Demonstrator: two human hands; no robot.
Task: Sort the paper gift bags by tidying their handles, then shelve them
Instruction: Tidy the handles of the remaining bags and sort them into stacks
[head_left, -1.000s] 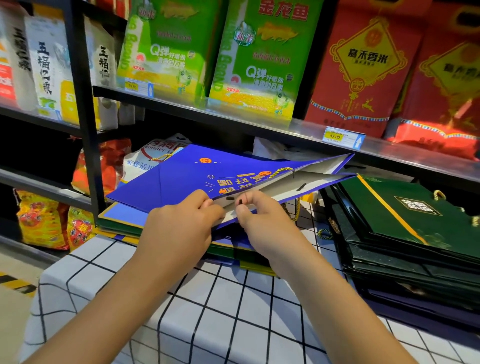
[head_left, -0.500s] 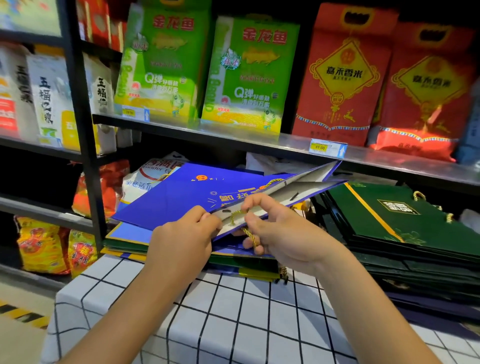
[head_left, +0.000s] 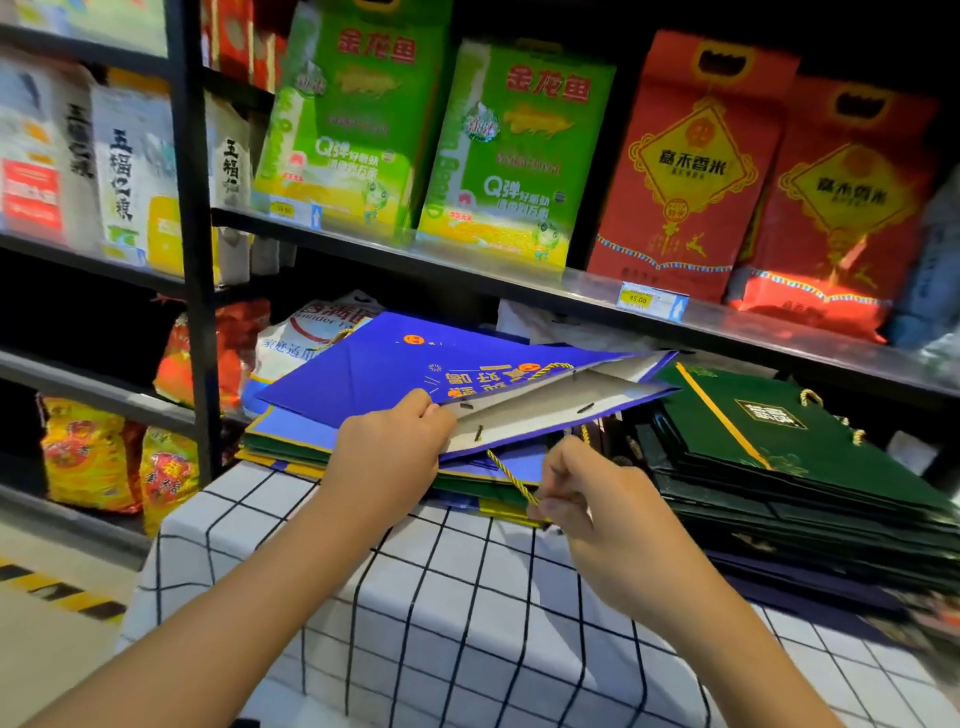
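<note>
Left hand (head_left: 387, 457) pinching, fingers curled; right hand (head_left: 587, 499) pinching, forearms extended.

Left bag stack (head_left: 291, 441) and right bag stack (head_left: 789, 467) side by side on table (head_left: 467, 597) — shelf (head_left: 519, 283) above, behind.

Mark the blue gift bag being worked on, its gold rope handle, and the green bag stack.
blue gift bag (head_left: 374, 369): head view, on its printed top face.
gold rope handle (head_left: 511, 480): head view, on the cord running down to the right hand.
green bag stack (head_left: 727, 415): head view, on the top bag's face.
</note>
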